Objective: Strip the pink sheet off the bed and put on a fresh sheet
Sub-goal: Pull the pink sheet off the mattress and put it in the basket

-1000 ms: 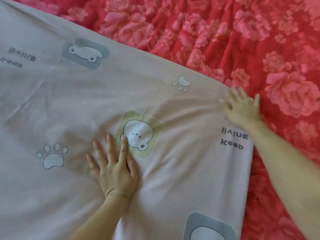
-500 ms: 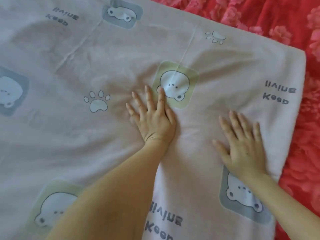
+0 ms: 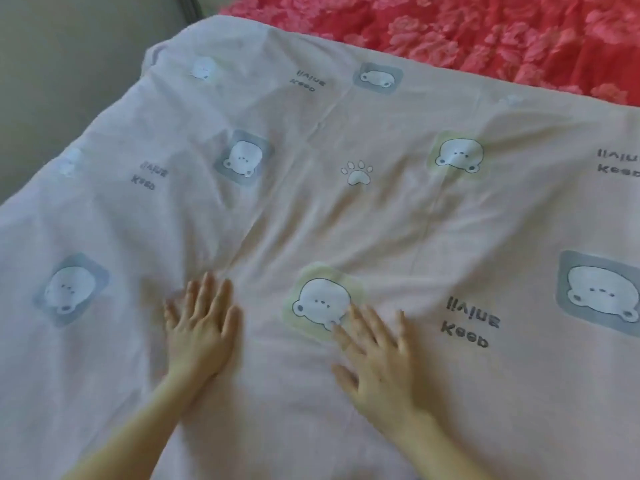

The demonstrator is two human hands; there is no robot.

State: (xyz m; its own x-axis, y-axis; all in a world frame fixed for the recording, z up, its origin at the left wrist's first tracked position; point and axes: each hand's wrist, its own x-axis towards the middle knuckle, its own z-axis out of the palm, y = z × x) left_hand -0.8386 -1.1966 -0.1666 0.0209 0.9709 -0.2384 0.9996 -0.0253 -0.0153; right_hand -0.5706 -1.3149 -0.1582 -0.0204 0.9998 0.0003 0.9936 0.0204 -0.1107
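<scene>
Head: hands [image 3: 202,336] [image 3: 379,365] seemingly flat on sheet [image 3: 346,223]

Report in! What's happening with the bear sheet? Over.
Left hand and right hand open, flat on bear sheet. Sheet spread out, wrinkled in the middle. Red floral fabric showing past far edge.

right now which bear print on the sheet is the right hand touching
The nearer green-backed bear print: fingers of the right hand overlap its lower right edge. The other green one and the grey-backed ones lie clear of that hand.
</scene>
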